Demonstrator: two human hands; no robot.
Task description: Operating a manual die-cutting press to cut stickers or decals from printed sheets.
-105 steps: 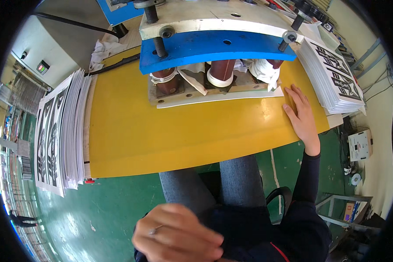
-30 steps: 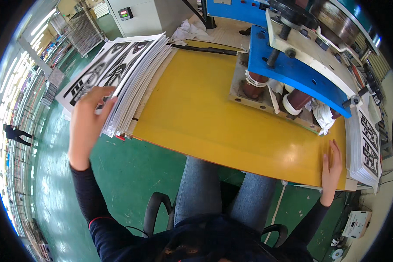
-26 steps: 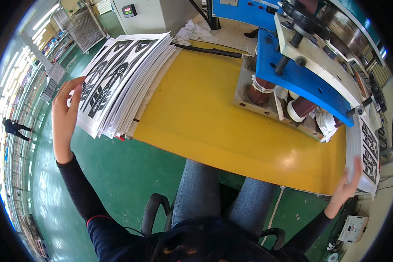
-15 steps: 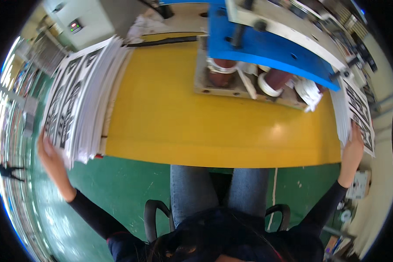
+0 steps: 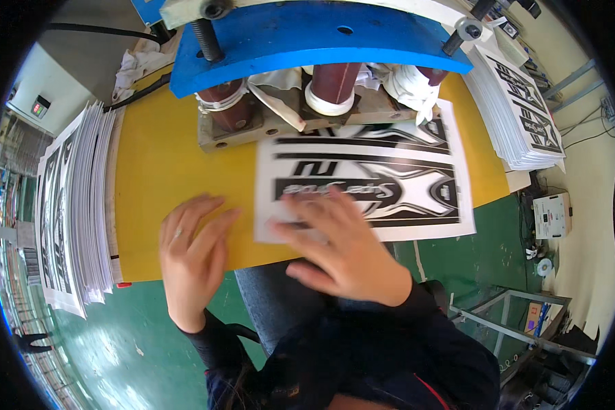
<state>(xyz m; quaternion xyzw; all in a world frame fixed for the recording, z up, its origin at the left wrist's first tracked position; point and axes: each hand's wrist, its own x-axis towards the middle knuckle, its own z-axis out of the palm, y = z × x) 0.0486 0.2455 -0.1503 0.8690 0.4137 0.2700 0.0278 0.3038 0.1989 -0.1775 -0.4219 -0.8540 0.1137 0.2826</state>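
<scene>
A white sheet with bold black graphics point(image 5: 424, 188) lies on the yellow table top point(image 5: 140, 171), its far edge reaching in under the press. Over the near part of that sheet is my right hand point(image 5: 345, 249), fingers spread and slightly blurred, holding nothing. Whether its fingertips press on the paper I cannot tell. My left hand point(image 5: 193, 249) is above the yellow surface just left of the sheet, with its fingers apart and nothing in them.
Tall stacks of printed sheets stand at the left point(image 5: 75, 205) and right point(image 5: 516, 113) ends of the table. Beyond the sheet, a blue press plate point(image 5: 301, 44) sits over maroon cylinders point(image 5: 335, 82) wrapped in white cloth, on a metal block point(image 5: 219, 140). A grey control box point(image 5: 41, 106) is at back left.
Both hands have come inward from the two stacks to the table's middle. A printed sheet now lies under the press. The view has shifted, so the press appears further left.
</scene>
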